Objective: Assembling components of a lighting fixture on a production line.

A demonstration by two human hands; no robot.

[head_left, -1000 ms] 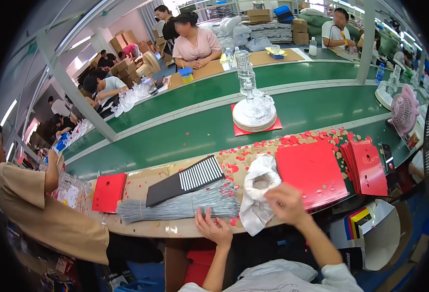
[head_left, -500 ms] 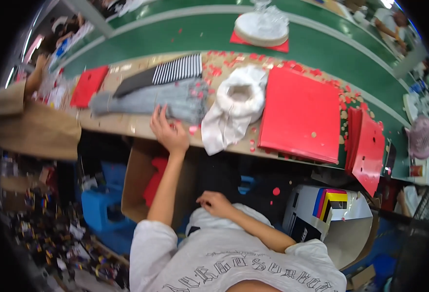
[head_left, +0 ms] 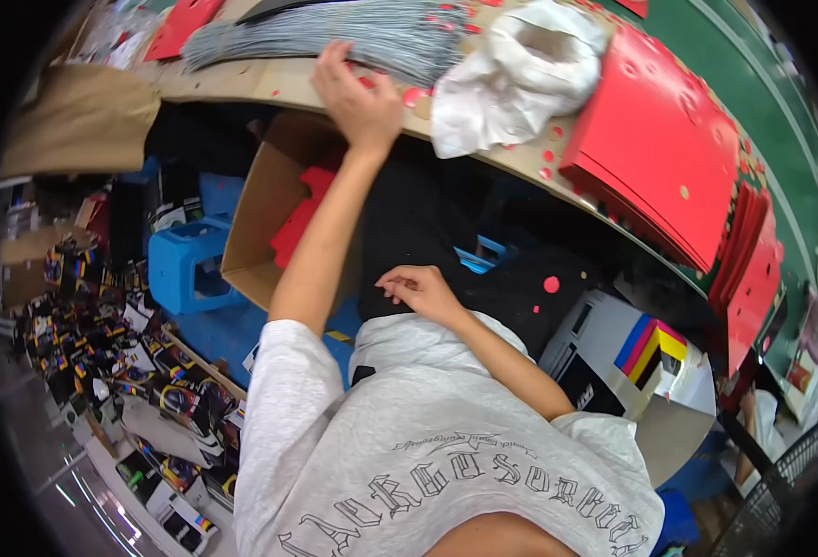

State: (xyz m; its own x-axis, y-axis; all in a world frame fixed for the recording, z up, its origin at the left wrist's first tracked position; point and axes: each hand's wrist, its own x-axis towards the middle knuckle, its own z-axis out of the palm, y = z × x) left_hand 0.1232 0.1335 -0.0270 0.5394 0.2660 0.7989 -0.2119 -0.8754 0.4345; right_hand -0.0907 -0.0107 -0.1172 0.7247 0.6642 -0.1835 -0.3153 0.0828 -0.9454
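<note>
My left hand (head_left: 358,93) rests on the front edge of the wooden workbench (head_left: 242,84), its fingers touching the bundle of thin grey wires (head_left: 334,32). It holds nothing that I can see. My right hand (head_left: 420,290) lies low against my lap over the dark trousers, fingers loosely curled and empty. A crumpled white plastic bag (head_left: 511,74) sits just right of the left hand. A stack of red card sheets (head_left: 659,158) lies further right on the bench.
An open cardboard box (head_left: 265,213) with red pieces stands under the bench beside a blue plastic crate (head_left: 181,265). Colourful small packages (head_left: 140,371) litter the floor at left. A white box with coloured stripes (head_left: 641,357) sits at right. Small red punched dots are scattered about.
The view has tipped down toward my lap and the floor. My right hand left the white bag and dropped to my lap; my left hand stayed at the grey wires.
</note>
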